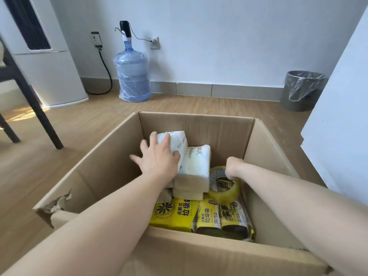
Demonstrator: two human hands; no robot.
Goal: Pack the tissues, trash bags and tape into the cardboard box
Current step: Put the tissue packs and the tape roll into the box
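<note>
Cardboard box (199, 253) holds yellow trash bags (177, 214) at 6 o'clock. Left hand (159, 158), fingers spread, rests on the stacked tissue packs (196, 166) toward 12; right hand (235, 168) grips the tape roll (225, 190) toward 3.

**Brown, white, yellow**

Plain brown across the cardboard box (199, 128). White with faint grey print on the tissue packs (197, 164), tan at their lower ends. Bright yellow with black lettering and a round slice motif on the trash bags (175, 214). Clear, yellow-tinged on the tape roll (227, 194), black-and-yellow on its core label. Translucent blue for the water jug (133, 76), grey for the bin (294, 104), wood grain over the floor (99, 126).
</note>
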